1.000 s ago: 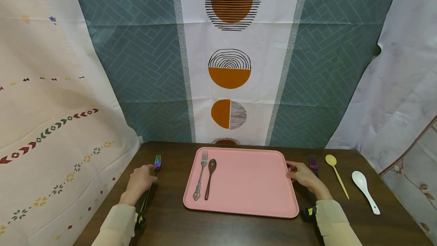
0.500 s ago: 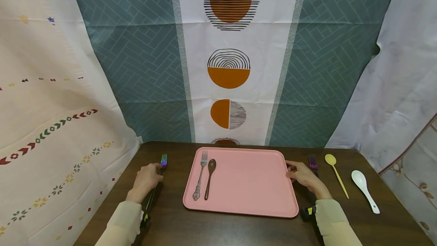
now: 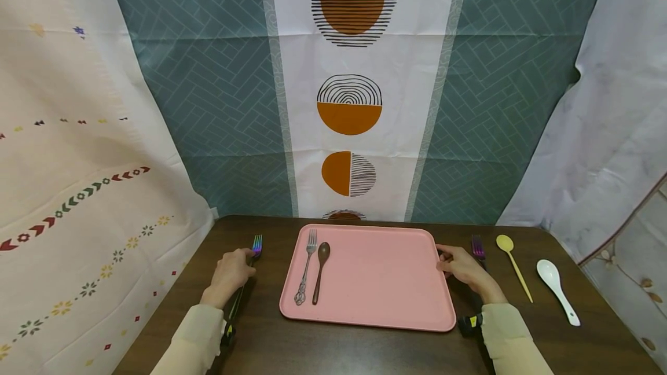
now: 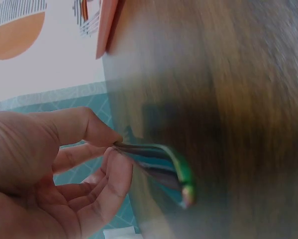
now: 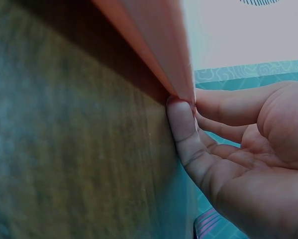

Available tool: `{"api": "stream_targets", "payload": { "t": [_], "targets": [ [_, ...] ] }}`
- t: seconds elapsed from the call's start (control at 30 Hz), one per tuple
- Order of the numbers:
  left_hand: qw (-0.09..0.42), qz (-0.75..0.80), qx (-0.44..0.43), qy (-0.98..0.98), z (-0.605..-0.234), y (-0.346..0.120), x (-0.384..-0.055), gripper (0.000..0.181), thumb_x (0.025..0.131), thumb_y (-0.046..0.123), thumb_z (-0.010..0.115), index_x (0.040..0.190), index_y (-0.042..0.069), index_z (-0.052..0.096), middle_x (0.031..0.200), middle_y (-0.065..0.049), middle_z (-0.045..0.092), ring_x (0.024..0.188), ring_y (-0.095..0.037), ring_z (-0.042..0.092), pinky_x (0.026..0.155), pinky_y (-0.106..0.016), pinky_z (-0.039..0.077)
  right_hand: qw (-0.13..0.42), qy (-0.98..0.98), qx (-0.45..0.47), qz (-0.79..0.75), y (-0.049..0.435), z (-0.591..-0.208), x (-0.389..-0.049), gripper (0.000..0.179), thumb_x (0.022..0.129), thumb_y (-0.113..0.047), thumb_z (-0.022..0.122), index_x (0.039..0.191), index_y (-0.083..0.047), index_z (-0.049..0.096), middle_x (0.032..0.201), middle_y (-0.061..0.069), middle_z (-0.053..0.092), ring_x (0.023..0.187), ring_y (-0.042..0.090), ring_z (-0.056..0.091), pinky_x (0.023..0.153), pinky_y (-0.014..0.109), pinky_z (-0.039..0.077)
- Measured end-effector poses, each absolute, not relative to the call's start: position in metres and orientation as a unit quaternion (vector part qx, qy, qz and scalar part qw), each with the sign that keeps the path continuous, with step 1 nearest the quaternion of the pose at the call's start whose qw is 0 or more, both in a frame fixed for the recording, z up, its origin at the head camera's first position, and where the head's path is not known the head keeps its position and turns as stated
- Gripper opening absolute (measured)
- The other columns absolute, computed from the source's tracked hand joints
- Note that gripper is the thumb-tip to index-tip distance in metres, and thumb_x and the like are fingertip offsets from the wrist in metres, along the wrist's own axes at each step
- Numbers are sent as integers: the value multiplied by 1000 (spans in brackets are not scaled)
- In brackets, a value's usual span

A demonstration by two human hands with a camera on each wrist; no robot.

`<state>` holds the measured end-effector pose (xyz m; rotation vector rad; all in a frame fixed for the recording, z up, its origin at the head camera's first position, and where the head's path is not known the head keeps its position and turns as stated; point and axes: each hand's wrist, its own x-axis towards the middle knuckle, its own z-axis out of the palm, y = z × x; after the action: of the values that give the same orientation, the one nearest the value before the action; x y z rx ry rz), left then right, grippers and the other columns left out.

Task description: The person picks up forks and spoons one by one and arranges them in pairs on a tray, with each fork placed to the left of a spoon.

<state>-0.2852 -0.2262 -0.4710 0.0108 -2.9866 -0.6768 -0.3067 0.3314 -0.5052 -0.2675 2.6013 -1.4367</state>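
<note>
Pinched between the thumb and fingers of my left hand (image 3: 231, 274) is a rainbow-coloured metal fork (image 3: 257, 245), tines pointing away. In the left wrist view its handle (image 4: 156, 162) looks blurred and slants away from the fingertips. My right hand (image 3: 466, 268) grips the right rim of the pink tray (image 3: 385, 279). Seen from the right wrist, a fingertip (image 5: 181, 112) sits at the tray's lower edge. Near the tray's left side lie an ornate silver fork (image 3: 306, 271) and a dark brown spoon (image 3: 321, 268), side by side.
Right of the right hand lie a purple fork (image 3: 478, 249), partly hidden by it, a yellow spoon (image 3: 513, 265) and a white soup spoon (image 3: 556, 289). The brown table (image 3: 312, 346) backs onto hanging patterned cloth (image 3: 245, 132).
My left hand has moved to the right, towards the tray, carrying the rainbow-coloured fork. The right hand and the tray have stayed in place.
</note>
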Motion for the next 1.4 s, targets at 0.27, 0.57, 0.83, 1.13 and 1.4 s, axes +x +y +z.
{"api": "stream_targets", "payload": {
  "t": [0.27,0.57,0.83,1.13,1.4],
  "targets": [
    [36,-219,4,-975,-472,-216,-290,46,79,4,74,124,-3,71,115,-28,71,78,-33,60,74,-55,53,82,868,-84,-482,332,-505,-306,63,96,2,62,151,18,36,97,14,59,83,24,61,73,35,57],
    [28,-224,5,-974,-468,-210,-293,45,81,5,75,125,-3,70,122,-29,69,84,-35,64,79,-57,53,80,867,-91,-484,331,-504,-307,63,95,1,62,150,18,37,96,13,58,84,24,59,72,35,57],
    [35,-232,-4,-972,-459,-204,-301,47,81,5,74,128,-2,70,120,-26,70,77,-30,59,73,-51,52,77,865,-95,-487,331,-505,-306,62,95,3,62,150,18,37,96,14,58,83,25,61,72,35,57],
    [30,-241,-5,-970,-449,-195,-303,48,83,4,74,130,-1,69,116,-23,71,69,-27,57,64,-43,48,80,866,-86,-486,330,-503,-306,63,95,2,63,151,17,37,96,14,58,84,25,60,73,34,58],
    [33,-249,-7,-968,-445,-189,-304,51,82,2,71,133,-1,67,67,-4,62,52,-19,53,57,-37,42,80,869,-83,-481,331,-504,-306,63,94,2,63,150,17,37,97,14,58,85,25,59,73,34,57]
  ]
}}
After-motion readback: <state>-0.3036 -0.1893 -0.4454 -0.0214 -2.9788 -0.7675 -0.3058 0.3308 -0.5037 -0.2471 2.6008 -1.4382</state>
